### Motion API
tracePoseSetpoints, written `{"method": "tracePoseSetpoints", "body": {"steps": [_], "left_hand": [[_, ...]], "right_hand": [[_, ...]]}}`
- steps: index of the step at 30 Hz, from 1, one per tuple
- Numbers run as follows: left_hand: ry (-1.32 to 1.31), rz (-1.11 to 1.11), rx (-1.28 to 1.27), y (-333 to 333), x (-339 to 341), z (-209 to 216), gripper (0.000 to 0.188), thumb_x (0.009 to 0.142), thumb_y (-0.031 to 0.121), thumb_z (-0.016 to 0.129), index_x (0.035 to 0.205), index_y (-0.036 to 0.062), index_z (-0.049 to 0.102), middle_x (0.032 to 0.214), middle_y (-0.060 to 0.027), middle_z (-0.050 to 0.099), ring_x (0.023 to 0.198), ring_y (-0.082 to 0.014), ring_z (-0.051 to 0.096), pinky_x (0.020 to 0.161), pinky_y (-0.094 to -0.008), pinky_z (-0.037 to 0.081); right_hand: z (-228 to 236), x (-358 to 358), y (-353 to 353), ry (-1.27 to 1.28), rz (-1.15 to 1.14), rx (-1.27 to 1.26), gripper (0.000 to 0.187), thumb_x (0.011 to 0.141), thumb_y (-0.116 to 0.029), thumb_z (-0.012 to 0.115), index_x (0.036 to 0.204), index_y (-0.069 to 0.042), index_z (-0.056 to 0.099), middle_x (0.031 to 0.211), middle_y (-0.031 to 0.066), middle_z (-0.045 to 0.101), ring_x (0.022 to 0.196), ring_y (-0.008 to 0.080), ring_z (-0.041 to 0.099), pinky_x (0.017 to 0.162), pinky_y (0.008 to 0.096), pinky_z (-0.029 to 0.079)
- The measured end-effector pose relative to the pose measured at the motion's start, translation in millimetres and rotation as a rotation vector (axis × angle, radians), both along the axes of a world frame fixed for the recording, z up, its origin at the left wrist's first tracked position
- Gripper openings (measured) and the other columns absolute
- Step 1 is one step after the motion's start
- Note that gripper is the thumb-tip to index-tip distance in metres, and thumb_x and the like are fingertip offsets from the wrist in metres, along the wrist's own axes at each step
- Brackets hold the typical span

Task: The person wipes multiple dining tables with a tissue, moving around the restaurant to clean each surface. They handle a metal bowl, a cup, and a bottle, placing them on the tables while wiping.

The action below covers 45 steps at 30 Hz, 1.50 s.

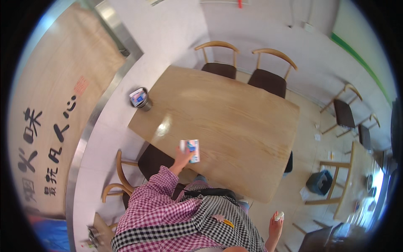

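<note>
Over the near left edge of the wooden table [226, 122], my left hand [181, 158] is closed on a flat packet, white and pink with blue patches, that looks like a tissue pack [194, 147]. My right hand [275, 227] is off to the lower right, beyond the table's near edge. Its fingers are closed on a small crumpled white wad [279, 216], which could be tissue or cloth. A dark round container [146, 104] stands at the table's left corner by the wall, with a similar blue and white packet [137, 97] in its top.
Two wooden chairs [268, 80] stand at the table's far side, and another chair [153, 161] is tucked at the near left. A dark lined bin [320, 182] sits on the floor to the right, beside a second table [357, 180] with bowls. Litter [317, 137] lies on the floor.
</note>
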<state>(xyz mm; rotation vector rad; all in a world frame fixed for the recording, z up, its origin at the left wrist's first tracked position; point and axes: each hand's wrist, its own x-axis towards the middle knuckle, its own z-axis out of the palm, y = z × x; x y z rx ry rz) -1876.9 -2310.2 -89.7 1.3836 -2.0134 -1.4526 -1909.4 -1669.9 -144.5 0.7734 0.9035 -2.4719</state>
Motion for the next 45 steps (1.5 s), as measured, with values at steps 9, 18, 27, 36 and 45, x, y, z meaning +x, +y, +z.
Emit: {"method": "tracePoseSetpoints", "body": {"steps": [9, 18, 27, 36, 45], "left_hand": [[-0.025, 0.677, -0.352, -294, 123, -35, 0.087, 0.065, 0.049, 0.075, 0.125, -0.003, 0.039, 0.115, -0.0271, 0.053, 0.11, -0.0388, 0.052, 0.097, -0.0443, 0.04], [-0.721, 0.179, -0.508, -305, 59, -79, 0.043, 0.091, 0.031, 0.047, 0.114, -0.0059, 0.05, 0.107, -0.0264, 0.055, 0.099, -0.0418, 0.053, 0.086, -0.0495, 0.041], [0.138, -0.503, -0.245, 85, -27, -53, 0.03, 0.095, 0.029, 0.047, 0.097, 0.0023, 0.06, 0.093, -0.0141, 0.06, 0.091, -0.0288, 0.057, 0.082, -0.0377, 0.044], [0.063, -1.066, 0.07, 312, -96, -28, 0.018, 0.092, 0.016, 0.049, 0.09, 0.0026, 0.061, 0.077, -0.003, 0.061, 0.07, -0.0106, 0.055, 0.064, -0.0251, 0.044], [0.052, -1.28, 0.191, 501, -173, -75, 0.017, 0.091, 0.014, 0.051, 0.09, 0.003, 0.063, 0.075, -0.0027, 0.063, 0.065, -0.0101, 0.056, 0.059, -0.0246, 0.044]], "right_hand": [[50, -69, -139, 0.153, 0.188, 0.035, 0.04, 0.09, -0.01, 0.056, 0.129, -0.009, 0.043, 0.136, 0.0103, 0.046, 0.119, 0.0212, 0.048, 0.094, 0.0355, 0.043], [88, -38, -193, 0.09, 0.107, 0.043, 0.039, 0.089, -0.006, 0.056, 0.126, -0.009, 0.045, 0.137, 0.0121, 0.044, 0.12, 0.0231, 0.048, 0.095, 0.0382, 0.044], [37, 57, -63, 0.231, -0.193, -0.017, 0.021, 0.087, -0.01, 0.059, 0.107, -0.006, 0.054, 0.114, 0.0096, 0.057, 0.104, 0.0238, 0.056, 0.088, 0.0396, 0.047], [52, 229, 106, -0.069, -0.791, 0.158, 0.018, 0.091, -0.009, 0.054, 0.109, -0.011, 0.054, 0.102, 0.0012, 0.06, 0.092, 0.016, 0.058, 0.084, 0.0354, 0.046], [50, 232, 150, -0.086, -0.944, 0.232, 0.014, 0.09, -0.007, 0.057, 0.104, -0.007, 0.057, 0.096, 0.0015, 0.061, 0.086, 0.0136, 0.059, 0.077, 0.0289, 0.049]]}}
